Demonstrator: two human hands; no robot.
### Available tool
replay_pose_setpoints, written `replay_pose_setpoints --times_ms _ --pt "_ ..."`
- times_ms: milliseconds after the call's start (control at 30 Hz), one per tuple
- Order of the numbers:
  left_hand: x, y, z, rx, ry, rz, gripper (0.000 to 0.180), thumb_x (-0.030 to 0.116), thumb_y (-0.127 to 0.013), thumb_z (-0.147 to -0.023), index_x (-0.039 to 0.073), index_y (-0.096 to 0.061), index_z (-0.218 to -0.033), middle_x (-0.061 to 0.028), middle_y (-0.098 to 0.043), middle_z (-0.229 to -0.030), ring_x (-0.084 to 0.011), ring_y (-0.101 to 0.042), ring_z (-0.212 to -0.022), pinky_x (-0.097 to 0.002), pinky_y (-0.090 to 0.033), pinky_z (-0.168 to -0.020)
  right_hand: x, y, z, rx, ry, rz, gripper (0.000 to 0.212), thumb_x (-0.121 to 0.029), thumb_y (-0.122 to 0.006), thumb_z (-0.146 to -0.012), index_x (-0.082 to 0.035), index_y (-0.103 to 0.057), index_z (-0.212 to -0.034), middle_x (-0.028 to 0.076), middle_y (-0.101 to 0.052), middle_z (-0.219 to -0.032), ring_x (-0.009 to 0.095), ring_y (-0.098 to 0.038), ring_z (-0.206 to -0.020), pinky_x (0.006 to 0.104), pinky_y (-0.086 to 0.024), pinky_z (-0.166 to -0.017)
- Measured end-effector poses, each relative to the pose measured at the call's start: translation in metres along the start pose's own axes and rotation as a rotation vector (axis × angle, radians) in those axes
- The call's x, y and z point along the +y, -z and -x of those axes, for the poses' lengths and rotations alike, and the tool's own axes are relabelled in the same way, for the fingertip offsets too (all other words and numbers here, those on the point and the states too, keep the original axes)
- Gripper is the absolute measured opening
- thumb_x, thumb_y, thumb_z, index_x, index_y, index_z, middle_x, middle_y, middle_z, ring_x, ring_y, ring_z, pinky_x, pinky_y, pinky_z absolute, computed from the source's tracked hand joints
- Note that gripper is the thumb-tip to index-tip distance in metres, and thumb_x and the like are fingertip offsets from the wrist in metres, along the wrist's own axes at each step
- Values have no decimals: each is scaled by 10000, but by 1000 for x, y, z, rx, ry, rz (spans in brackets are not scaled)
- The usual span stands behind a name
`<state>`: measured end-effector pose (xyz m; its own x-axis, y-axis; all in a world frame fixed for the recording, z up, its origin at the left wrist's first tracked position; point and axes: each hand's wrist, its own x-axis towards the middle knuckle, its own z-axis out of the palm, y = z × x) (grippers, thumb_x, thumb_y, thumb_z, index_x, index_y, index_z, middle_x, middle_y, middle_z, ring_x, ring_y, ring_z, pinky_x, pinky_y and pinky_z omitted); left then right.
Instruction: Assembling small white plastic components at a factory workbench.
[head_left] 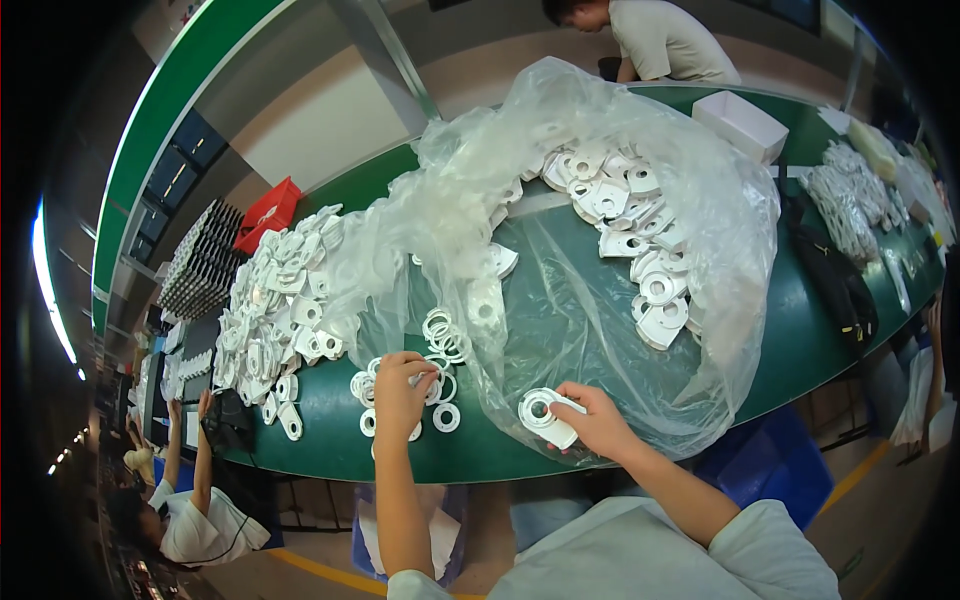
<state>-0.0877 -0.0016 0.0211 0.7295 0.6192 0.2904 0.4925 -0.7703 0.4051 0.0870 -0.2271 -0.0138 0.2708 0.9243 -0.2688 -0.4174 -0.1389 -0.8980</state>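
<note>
My right hand [597, 420] grips a white plastic part [552, 431] with a round, holed end and a wider tail, holding it over the near edge of a clear plastic bag. The thumb lies on its upper face. My left hand [402, 382] is over a small heap of white rings [443, 338], fingers bent together at the rings. Whatever is between its fingertips is too small to make out. One loose ring [446, 417] lies flat just right of the left wrist. More white parts [657, 288] like the held one lie inside the clear bag [570, 330].
A large pile of white parts [275, 300] covers the green table [310, 435] on the left, by a red bin [270, 213] and stacked trays [203, 262]. A white box [740, 126] stands far right, a black bag [832, 282] nearer. Other people work left and across.
</note>
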Motion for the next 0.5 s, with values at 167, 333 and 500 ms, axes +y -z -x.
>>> replay_pose_setpoints --times_ms 167,333,500 --pt "-26 5 -11 404 207 282 117 69 -622 -830 -9 -684 -891 -43 -635 -725 -87 -531 -593 -224 -409 -553 0 0 1 -23 -9 -32 151 -138 -515 -914 0 -550 -962 85 -628 -804 141 -633 -597 246 -488 -459" --pt "-2 8 -21 403 360 670 136 59 -586 -869 -25 -669 -936 -10 -589 -712 -50 -482 -595 -195 -378 -534 3 5 -2 -30 3 -50 182 -167 -501 -932 3 -545 -981 86 -623 -815 136 -631 -603 235 -486 -461" --pt "73 -7 7 5 87 521 97 -22 -605 -809 -27 -662 -888 -25 -548 -669 -93 -496 -579 -236 -367 -516 4 7 -4 -108 -45 -159 257 -240 -422 -969 -11 -532 -1011 87 -612 -852 176 -648 -669 267 -535 -518"
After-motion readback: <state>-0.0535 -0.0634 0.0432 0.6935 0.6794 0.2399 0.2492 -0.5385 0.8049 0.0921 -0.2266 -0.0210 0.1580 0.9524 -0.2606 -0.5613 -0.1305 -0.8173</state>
